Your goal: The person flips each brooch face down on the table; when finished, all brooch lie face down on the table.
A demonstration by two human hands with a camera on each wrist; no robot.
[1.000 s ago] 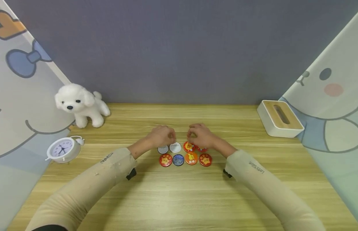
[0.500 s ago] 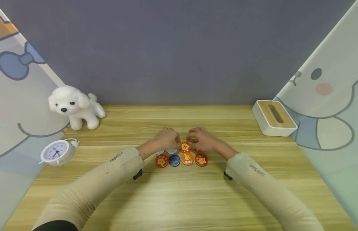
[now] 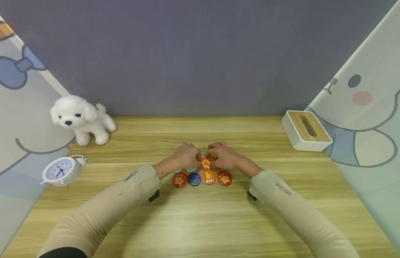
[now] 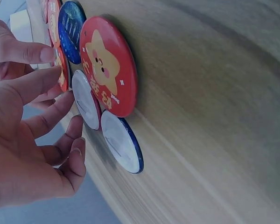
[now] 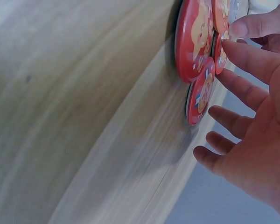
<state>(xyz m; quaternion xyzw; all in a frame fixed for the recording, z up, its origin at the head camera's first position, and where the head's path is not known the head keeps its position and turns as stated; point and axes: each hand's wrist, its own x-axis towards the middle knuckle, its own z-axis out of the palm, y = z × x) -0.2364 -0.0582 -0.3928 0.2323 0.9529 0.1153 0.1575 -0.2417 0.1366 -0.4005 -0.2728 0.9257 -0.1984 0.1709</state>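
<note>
One wooden table (image 3: 200, 222) bears two rows of round badges (image 3: 208, 177), and over the far row the left hand (image 3: 188, 156) and the right hand (image 3: 224, 156) face each other, both with relaxed fingers, gripping nothing. Between their fingertips lies flat the red badge with yellow emblem (image 3: 206, 163), round, so having no long axis, about equally near to both hands. Compared with one second ago, the left hand has come rightward, from a white-backed badge (image 4: 85, 100) to the red badge's edge.

Two red badges (image 3: 179, 180) show yellow stars, an orange badge (image 3: 208, 177) a yellow thumb.
</note>
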